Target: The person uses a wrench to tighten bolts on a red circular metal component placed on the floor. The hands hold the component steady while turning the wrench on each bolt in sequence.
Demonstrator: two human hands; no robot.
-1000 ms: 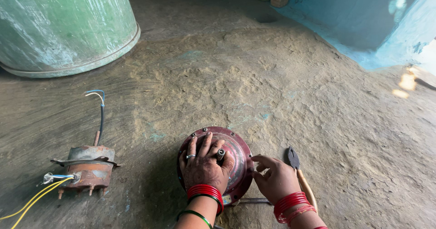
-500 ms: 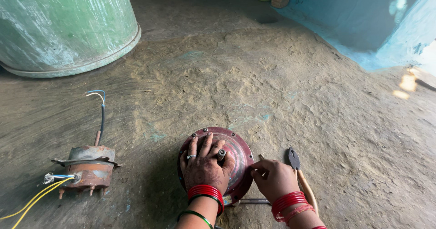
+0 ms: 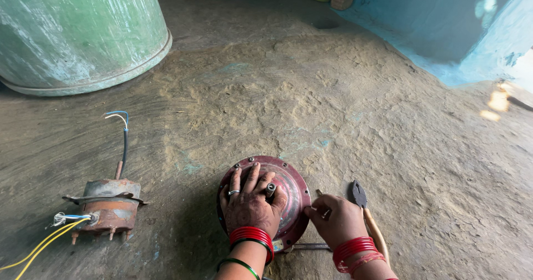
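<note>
— Two hands are being kept on one round, dark red motor cover [image 3: 288, 188], which is lying flat on the earthen floor [image 3: 333, 108] at the bottom centre of the view.

— How is the cover being held?

— It is being pressed from above by the left hand [image 3: 250, 205], whose fingers are being spread open across the dome. The right hand [image 3: 338, 222] is being curled closed at the cover's right rim; a thin dark tool seems to be pinched there, though what is being gripped cannot be told for certain.

— What else is being shown nearby?

— Pliers [image 3: 366, 219] with pale handles are lying just beside the right hand. A rusty motor body [image 3: 108, 208], with yellow and blue wires [image 3: 47, 241] attached, is sitting well apart to the left. A large green drum [image 3: 83, 30] is being shown at the upper left.
</note>
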